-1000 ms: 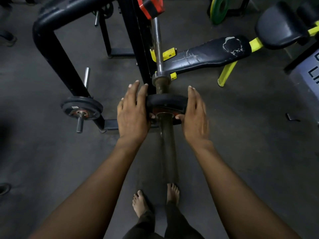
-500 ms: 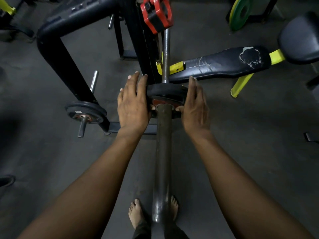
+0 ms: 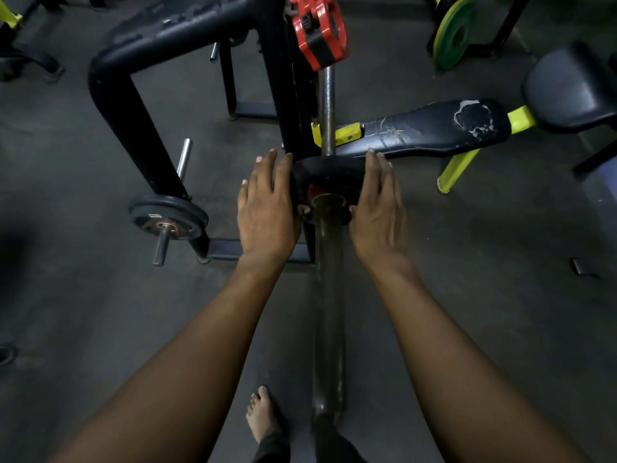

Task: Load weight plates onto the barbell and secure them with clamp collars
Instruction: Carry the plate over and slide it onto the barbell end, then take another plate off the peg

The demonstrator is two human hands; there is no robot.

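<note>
Plate (image 3: 329,175) on bar (image 3: 329,295), gripped from both sides.

Bar's long axis running 6 to 12 o'clock, sleeve end pointing at 6, toward the feet. Plate threaded on at centre, face toward camera. Left hand (image 3: 267,215) at 9 o'clock of plate, right hand (image 3: 379,215) at 3, fingers straight, palms pressed on rim. Red collar (image 3: 320,35) at 12, farther up the bar.

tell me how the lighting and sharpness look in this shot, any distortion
Head view: dim, flat light with dark corners, strongest at the left edge; wide-angle bend curves the rack frame. The left hand, right hand and weight plate are fairly sharp; the red clamp collar is the one saturated spot.
</note>
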